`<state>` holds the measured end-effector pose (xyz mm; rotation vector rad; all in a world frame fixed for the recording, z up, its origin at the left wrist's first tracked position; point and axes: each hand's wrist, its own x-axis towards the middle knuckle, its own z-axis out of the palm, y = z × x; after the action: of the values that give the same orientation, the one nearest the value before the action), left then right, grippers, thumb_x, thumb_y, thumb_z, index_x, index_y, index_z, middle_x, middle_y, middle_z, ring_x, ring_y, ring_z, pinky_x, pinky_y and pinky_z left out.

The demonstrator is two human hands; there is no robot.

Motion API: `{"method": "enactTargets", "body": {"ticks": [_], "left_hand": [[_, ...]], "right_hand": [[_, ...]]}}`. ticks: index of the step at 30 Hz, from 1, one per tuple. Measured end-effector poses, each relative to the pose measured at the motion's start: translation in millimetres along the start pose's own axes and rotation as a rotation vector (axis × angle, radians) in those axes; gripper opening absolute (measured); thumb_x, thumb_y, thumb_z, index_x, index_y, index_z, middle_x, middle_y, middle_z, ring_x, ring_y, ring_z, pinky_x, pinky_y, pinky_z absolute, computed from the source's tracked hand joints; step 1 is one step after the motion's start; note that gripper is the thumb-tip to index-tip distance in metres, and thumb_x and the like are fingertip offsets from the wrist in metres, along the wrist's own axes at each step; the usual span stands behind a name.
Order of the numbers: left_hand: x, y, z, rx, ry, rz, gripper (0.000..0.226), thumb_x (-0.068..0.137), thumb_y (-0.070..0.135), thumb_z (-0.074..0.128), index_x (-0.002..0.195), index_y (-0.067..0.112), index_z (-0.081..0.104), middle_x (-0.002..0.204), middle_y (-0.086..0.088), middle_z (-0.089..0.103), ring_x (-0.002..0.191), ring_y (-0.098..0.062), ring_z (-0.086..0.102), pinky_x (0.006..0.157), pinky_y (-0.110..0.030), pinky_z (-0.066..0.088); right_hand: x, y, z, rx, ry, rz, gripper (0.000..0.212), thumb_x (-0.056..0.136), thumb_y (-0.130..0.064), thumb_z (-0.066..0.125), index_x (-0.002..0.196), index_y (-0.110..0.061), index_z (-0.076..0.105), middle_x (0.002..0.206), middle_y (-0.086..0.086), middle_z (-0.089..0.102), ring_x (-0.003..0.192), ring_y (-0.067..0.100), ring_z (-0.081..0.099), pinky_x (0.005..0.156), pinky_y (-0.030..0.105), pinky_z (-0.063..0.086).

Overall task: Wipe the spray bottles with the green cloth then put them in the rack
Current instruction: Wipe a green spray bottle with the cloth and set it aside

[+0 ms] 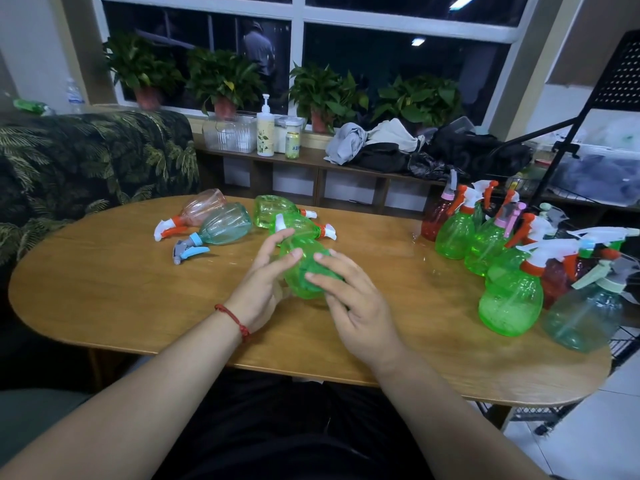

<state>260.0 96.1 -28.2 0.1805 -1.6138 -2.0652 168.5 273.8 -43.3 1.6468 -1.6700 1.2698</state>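
Note:
A green spray bottle (pixel 297 249) is held above the middle of the wooden table (pixel 138 306), its white nozzle pointing away from me. My left hand (pixel 263 282) grips its left side with fingers and thumb curled round it. My right hand (pixel 356 306) wraps a green cloth (pixel 322 270) against the bottle's right side; most of the cloth is hidden under the palm. Part of a black wire rack (pixel 623 344) shows at the table's right end.
Several bottles lie on the far side of the table: a pink one (pixel 204 206), a teal one (pixel 227 223) and two green ones (pixel 273 206). Several upright bottles (pixel 509 299) crowd the right end. A sofa (pixel 86 161) stands at left, a shelf (pixel 311 161) behind.

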Motion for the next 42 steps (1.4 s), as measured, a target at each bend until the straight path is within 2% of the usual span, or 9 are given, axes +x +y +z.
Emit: {"method": "enactTargets", "body": {"ticks": [7,13,18,21,24,29,33,38,42], "left_hand": [[-8.2,-3.2,18.9,-0.031,0.036,0.143,0.063,0.087,0.015,0.078,0.143,0.025,0.05,0.133,-0.005,0.069,0.114,-0.03,0.07,0.087,-0.05,0.061],[-17.0,-0.9,43.8,0.332,-0.037,0.445,0.071,0.086,0.003,0.082,0.143,0.013,0.041,0.131,0.006,0.066,0.118,-0.018,0.068,0.101,-0.033,0.055],[-11.5,7.7,45.0,0.453,-0.071,0.554,0.076,0.084,0.02,0.089,0.144,0.026,0.043,0.141,-0.006,0.059,0.127,-0.034,0.064,0.108,-0.063,0.05],[-1.4,18.3,42.4,0.495,-0.065,0.601,0.074,0.083,0.015,0.087,0.142,0.024,0.043,0.14,0.014,0.055,0.128,-0.024,0.063,0.109,-0.058,0.052],[8.1,22.6,34.4,0.651,-0.032,0.674,0.074,0.083,0.023,0.089,0.14,0.032,0.044,0.142,0.0,0.051,0.134,-0.025,0.056,0.114,-0.053,0.048],[0.0,20.3,35.2,0.936,0.005,0.814,0.074,0.082,0.024,0.092,0.141,0.026,0.049,0.136,-0.011,0.052,0.129,0.01,0.043,0.111,-0.009,0.031],[-9.3,14.8,45.0,0.842,-0.062,0.758,0.074,0.082,0.028,0.091,0.141,0.033,0.047,0.138,-0.004,0.052,0.134,-0.004,0.049,0.116,-0.019,0.034],[-0.8,19.6,38.3,0.877,0.096,0.75,0.072,0.084,0.021,0.089,0.142,0.028,0.048,0.137,-0.005,0.048,0.13,0.004,0.046,0.115,-0.015,0.033],[-5.3,23.2,36.2,0.894,0.022,0.7,0.073,0.084,0.023,0.089,0.143,0.03,0.047,0.138,0.0,0.049,0.133,-0.002,0.048,0.117,-0.024,0.038]], "right_hand": [[4.2,0.0,-7.0,0.401,0.202,0.523,0.038,0.111,-0.004,0.053,0.141,-0.023,0.065,0.144,-0.006,0.066,0.138,0.017,0.06,0.119,0.041,0.047],[15.0,6.7,-21.0,1.118,0.314,1.054,0.037,0.114,-0.014,0.039,0.14,-0.007,0.064,0.137,0.024,0.068,0.116,0.037,0.068,0.106,0.051,0.052],[15.0,-0.7,-25.1,1.247,0.115,1.274,0.042,0.111,-0.026,0.039,0.135,-0.002,0.063,0.102,0.021,0.075,0.081,0.032,0.073,0.07,0.041,0.063],[13.8,-2.3,-21.3,1.305,-0.04,1.28,0.046,0.108,-0.023,0.041,0.141,0.003,0.06,0.115,0.025,0.074,0.092,0.038,0.075,0.075,0.044,0.065],[12.3,-1.7,-19.2,1.258,-0.044,1.233,0.037,0.108,-0.021,0.048,0.133,0.0,0.067,0.118,0.026,0.073,0.097,0.039,0.073,0.079,0.046,0.064],[9.2,15.4,-20.7,1.179,0.161,1.111,0.034,0.109,-0.013,0.054,0.14,-0.005,0.066,0.135,0.027,0.067,0.112,0.038,0.067,0.102,0.055,0.053],[11.2,19.5,-21.9,1.219,0.274,1.104,0.035,0.107,-0.012,0.058,0.14,-0.005,0.066,0.139,0.029,0.066,0.12,0.042,0.065,0.11,0.06,0.048],[11.5,10.5,-24.5,1.153,0.188,1.096,0.03,0.108,-0.012,0.057,0.134,-0.003,0.07,0.13,0.024,0.071,0.106,0.032,0.072,0.095,0.048,0.06],[11.9,15.7,-30.0,1.232,0.332,1.026,0.037,0.109,-0.017,0.056,0.143,-0.005,0.063,0.141,0.026,0.065,0.119,0.037,0.067,0.105,0.053,0.054]]}}
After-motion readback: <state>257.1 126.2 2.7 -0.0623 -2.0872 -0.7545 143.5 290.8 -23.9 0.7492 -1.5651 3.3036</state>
